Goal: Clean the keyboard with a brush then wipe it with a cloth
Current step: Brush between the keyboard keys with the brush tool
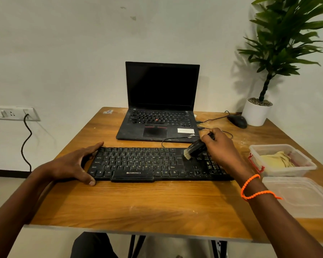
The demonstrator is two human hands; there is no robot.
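I count one keyboard (157, 163), one brush (194, 148), one laptop (159, 103), one mouse (238, 121), one plant (283, 43), two plastic tubs (304, 164)

Wooden table (157, 202) carries keyboard (147, 164), laptop (157, 125), mouse (238, 121), container (282, 161), pot (255, 113).

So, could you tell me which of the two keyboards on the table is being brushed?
The separate black keyboard nearest the person: the right hand holds the brush on it. The laptop keyboard behind goes untouched.
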